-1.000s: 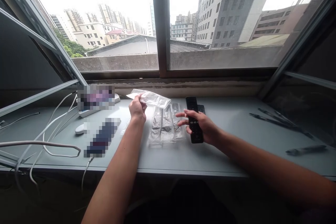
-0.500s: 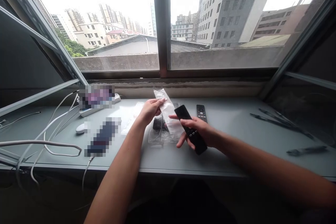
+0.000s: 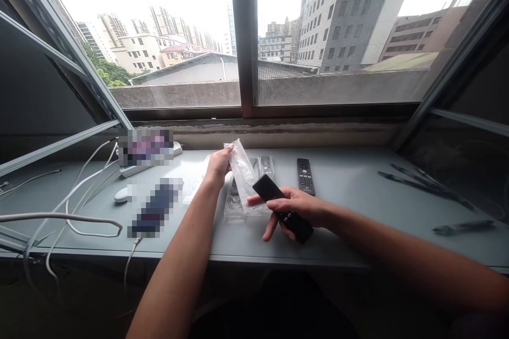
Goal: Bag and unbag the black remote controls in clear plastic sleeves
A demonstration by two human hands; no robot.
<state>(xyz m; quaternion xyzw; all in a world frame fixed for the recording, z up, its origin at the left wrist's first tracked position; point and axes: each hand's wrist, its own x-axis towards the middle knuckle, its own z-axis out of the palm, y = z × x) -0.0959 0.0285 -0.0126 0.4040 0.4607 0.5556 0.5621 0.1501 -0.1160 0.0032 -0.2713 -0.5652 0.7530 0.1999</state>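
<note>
My left hand [image 3: 218, 167] pinches the upper end of a translucent plastic sleeve [image 3: 243, 172], which slants down to the right. In my right hand [image 3: 294, 206] is a black remote [image 3: 268, 188], held between thumb and fingers, with its upper end in front of the sleeve. The right index finger reaches to the sleeve's lower part. Behind and below lie bagged remotes [image 3: 267, 165] on the desk, partly hidden by the sleeve. Another black remote [image 3: 305, 176] with many buttons lies uncovered to the right of them.
A grey desk [image 3: 358, 222] runs below a window. On the left are a power strip [image 3: 147, 165], white cables [image 3: 95, 217], a white round-ended object [image 3: 121, 195] and a blurred-out item [image 3: 155, 209]. Dark cables [image 3: 427, 185] lie at right.
My left hand has moved left and slightly down with the sleeve. My right hand and its remote have shifted left and down, uncovering more of the bagged remotes and the loose remote.
</note>
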